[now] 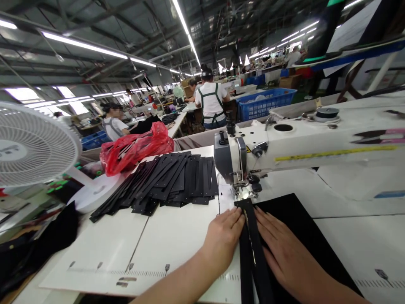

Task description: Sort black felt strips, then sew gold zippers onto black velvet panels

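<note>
Black zipper strip point(255, 232), lower frame right of centre, running lengthwise between both hands; far end at the sewing machine point(229, 158). Left hand point(223, 236): fingers bunched on strip's left edge; pinching or pressing, cannot tell. Right hand point(281, 251): fingers outstretched, laid flat along right edge, over black panel point(305, 232).

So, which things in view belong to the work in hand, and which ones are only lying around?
Belonging to the work:
- zipper strip, between left hand and right hand
- black panel, under the right hand
- sewing machine
- probably the pile of black strips

Apparently just around:
- white fan
- red plastic bag
- blue basket
</note>
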`<act>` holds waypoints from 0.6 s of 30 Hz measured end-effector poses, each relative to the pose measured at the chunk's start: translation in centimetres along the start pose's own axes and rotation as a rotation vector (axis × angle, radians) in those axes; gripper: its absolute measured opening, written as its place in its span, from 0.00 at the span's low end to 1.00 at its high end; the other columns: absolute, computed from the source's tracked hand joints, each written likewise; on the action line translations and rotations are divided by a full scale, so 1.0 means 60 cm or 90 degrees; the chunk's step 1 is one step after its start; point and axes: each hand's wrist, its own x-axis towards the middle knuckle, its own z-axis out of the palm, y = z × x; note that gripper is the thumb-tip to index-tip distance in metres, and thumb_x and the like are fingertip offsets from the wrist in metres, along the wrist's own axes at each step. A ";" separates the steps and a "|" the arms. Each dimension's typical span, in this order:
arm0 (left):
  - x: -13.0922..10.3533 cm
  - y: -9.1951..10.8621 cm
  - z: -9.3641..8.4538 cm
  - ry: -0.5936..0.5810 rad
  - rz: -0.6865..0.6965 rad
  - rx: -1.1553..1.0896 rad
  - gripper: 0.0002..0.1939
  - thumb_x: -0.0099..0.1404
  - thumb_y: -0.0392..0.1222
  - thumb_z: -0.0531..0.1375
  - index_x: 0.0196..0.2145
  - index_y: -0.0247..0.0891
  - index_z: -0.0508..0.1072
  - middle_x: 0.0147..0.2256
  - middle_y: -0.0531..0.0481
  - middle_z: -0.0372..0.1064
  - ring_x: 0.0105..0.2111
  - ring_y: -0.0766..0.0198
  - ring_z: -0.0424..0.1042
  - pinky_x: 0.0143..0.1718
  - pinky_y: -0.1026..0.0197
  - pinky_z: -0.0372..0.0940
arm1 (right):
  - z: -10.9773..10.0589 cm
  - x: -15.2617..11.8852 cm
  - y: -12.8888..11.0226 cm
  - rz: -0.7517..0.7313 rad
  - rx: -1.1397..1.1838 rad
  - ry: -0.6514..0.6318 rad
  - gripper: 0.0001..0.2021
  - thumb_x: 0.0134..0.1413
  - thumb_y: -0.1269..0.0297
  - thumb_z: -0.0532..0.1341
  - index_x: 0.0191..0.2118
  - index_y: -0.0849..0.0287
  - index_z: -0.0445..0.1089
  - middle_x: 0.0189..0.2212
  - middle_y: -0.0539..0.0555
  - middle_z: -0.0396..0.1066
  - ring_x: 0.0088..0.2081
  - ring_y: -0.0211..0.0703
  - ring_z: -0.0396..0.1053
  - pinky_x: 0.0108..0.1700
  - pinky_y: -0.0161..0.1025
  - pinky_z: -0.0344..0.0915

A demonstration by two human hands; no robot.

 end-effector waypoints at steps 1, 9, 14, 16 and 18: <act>-0.001 0.000 0.001 -0.008 -0.001 0.002 0.15 0.67 0.33 0.48 0.47 0.31 0.69 0.48 0.41 0.70 0.46 0.57 0.71 0.49 0.54 0.69 | -0.001 0.001 -0.001 0.002 -0.004 0.005 0.29 0.54 0.72 0.50 0.63 0.70 0.47 0.58 0.65 0.56 0.60 0.49 0.54 0.53 0.50 0.65; -0.003 0.002 -0.005 -0.004 0.004 0.038 0.15 0.69 0.35 0.47 0.45 0.29 0.70 0.48 0.38 0.69 0.49 0.57 0.68 0.47 0.55 0.70 | -0.001 0.012 -0.015 0.043 -0.011 0.004 0.28 0.55 0.71 0.51 0.62 0.62 0.50 0.59 0.61 0.56 0.59 0.52 0.55 0.52 0.49 0.64; -0.019 -0.011 0.008 -0.015 0.024 0.026 0.15 0.68 0.33 0.49 0.50 0.32 0.67 0.51 0.38 0.66 0.52 0.58 0.65 0.47 0.56 0.69 | -0.004 0.016 -0.016 0.054 0.025 0.043 0.22 0.59 0.69 0.48 0.59 0.64 0.57 0.57 0.59 0.60 0.58 0.48 0.57 0.54 0.46 0.60; -0.029 -0.017 0.012 -0.009 0.009 0.023 0.16 0.67 0.33 0.49 0.52 0.34 0.66 0.52 0.39 0.65 0.53 0.58 0.64 0.48 0.57 0.68 | -0.006 0.016 -0.014 0.024 0.042 0.048 0.21 0.61 0.67 0.48 0.57 0.66 0.59 0.57 0.60 0.60 0.58 0.46 0.56 0.56 0.45 0.58; -0.035 -0.022 0.013 -0.021 0.004 0.024 0.16 0.67 0.34 0.50 0.51 0.34 0.66 0.52 0.40 0.65 0.52 0.59 0.65 0.48 0.58 0.68 | -0.007 0.016 -0.013 -0.012 0.062 0.044 0.21 0.62 0.65 0.47 0.57 0.67 0.59 0.57 0.60 0.60 0.57 0.47 0.57 0.56 0.45 0.57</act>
